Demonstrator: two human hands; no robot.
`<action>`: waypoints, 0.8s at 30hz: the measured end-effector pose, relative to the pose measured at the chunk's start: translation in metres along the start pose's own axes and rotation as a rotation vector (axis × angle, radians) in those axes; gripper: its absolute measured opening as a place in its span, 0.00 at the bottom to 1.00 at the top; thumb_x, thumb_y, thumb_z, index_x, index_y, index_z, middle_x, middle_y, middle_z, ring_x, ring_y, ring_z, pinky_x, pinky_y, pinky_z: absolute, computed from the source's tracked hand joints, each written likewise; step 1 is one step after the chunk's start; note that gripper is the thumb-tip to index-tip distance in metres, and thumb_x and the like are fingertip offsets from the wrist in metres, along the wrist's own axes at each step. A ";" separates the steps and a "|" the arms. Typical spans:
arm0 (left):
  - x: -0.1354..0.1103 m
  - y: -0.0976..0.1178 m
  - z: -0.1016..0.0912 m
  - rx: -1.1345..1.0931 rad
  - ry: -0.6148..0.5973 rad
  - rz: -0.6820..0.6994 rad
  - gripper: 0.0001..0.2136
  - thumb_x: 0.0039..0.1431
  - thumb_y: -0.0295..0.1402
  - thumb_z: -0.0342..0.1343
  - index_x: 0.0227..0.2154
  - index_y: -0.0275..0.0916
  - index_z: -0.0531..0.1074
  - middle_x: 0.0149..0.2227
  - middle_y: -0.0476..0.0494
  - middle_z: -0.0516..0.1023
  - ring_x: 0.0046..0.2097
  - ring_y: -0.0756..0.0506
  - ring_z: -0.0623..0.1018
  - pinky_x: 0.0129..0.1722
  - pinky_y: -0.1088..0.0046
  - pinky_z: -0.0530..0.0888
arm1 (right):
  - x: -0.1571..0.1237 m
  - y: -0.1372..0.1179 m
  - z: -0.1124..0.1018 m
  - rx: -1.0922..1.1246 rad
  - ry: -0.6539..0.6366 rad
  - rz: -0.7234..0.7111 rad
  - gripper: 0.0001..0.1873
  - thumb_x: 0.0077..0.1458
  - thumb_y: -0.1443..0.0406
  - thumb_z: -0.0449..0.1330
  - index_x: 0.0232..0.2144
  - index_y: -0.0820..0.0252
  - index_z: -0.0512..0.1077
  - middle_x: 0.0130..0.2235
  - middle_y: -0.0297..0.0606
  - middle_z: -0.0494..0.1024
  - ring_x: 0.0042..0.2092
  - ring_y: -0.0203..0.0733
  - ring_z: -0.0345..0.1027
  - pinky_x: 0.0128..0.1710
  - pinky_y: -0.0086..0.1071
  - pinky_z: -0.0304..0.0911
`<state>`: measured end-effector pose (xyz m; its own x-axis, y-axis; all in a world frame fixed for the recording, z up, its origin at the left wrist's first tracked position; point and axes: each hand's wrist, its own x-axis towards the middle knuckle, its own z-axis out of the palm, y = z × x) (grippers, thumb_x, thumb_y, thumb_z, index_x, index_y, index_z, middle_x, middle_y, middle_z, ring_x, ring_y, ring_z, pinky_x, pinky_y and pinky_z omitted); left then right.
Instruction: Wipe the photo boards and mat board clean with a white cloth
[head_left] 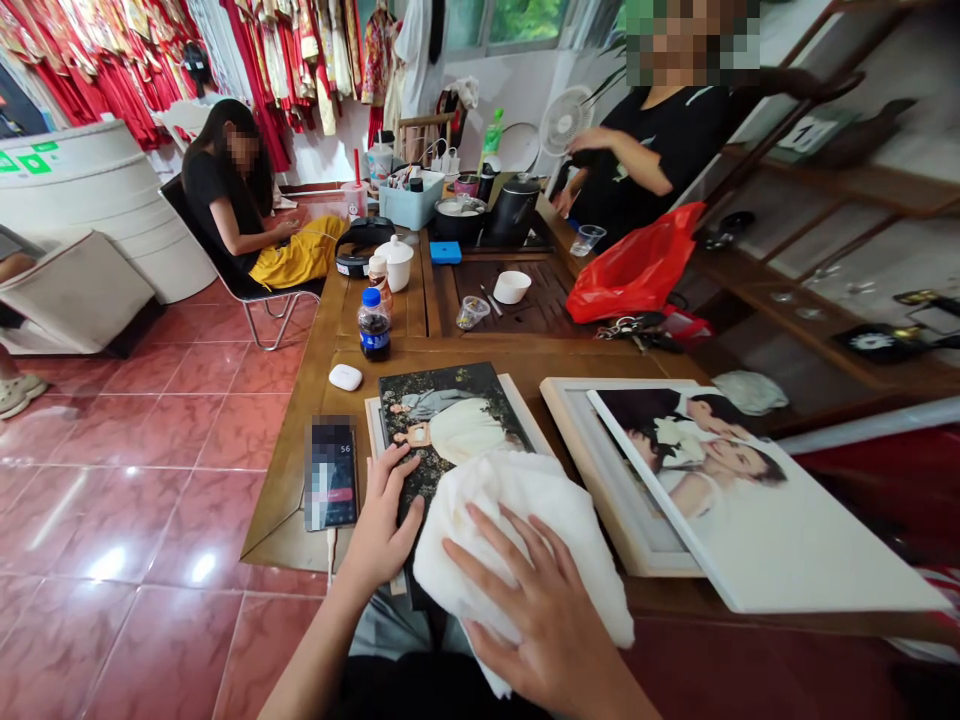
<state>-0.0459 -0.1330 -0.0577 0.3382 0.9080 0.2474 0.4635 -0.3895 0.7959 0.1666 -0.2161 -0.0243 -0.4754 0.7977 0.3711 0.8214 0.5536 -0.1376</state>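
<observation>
A dark wedding photo panel (450, 410) lies on top of a pale frame on the table, partly covered by a folded white cloth (502, 490). My left hand (386, 520) rests on the photo panel's left edge, its fingers spread. On the cloth, my right hand (536, 590) lies flat with fingers stretched apart, pressing it against the panel. To the right, a second wedding photo panel (735, 490) leans at a slant over a light wooden frame (637, 545) and juts past the table's front edge.
Left of the panel are a phone (330, 480) with a cable and a white earbud case (345, 377). Beyond stand a dark drink bottle (373, 328), a white bowl (512, 288) and a red plastic bag (637, 265). One person (229, 200) sits left; another (637, 150) is across the table.
</observation>
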 end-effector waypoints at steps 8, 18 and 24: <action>0.000 0.000 -0.001 -0.007 0.000 0.002 0.20 0.72 0.32 0.48 0.64 0.47 0.61 0.68 0.39 0.59 0.73 0.37 0.55 0.72 0.43 0.43 | -0.002 0.000 0.004 -0.012 0.025 -0.015 0.31 0.57 0.57 0.61 0.63 0.46 0.67 0.70 0.39 0.60 0.67 0.57 0.53 0.64 0.52 0.46; 0.000 0.001 -0.001 0.006 -0.024 -0.023 0.20 0.72 0.33 0.48 0.64 0.47 0.60 0.69 0.39 0.58 0.73 0.37 0.53 0.72 0.42 0.42 | -0.018 0.035 -0.005 -0.118 0.064 0.183 0.26 0.61 0.58 0.58 0.62 0.47 0.68 0.68 0.41 0.63 0.63 0.58 0.60 0.59 0.53 0.56; -0.001 0.001 -0.001 0.002 -0.019 -0.014 0.20 0.73 0.34 0.47 0.64 0.47 0.60 0.69 0.39 0.58 0.73 0.38 0.53 0.72 0.44 0.42 | 0.008 0.012 0.004 -0.088 0.035 0.114 0.29 0.60 0.58 0.58 0.64 0.46 0.67 0.69 0.40 0.61 0.63 0.60 0.58 0.60 0.56 0.52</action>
<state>-0.0471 -0.1342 -0.0569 0.3475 0.9102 0.2255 0.4703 -0.3772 0.7978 0.1712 -0.2026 -0.0271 -0.3672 0.8448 0.3893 0.8947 0.4352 -0.1006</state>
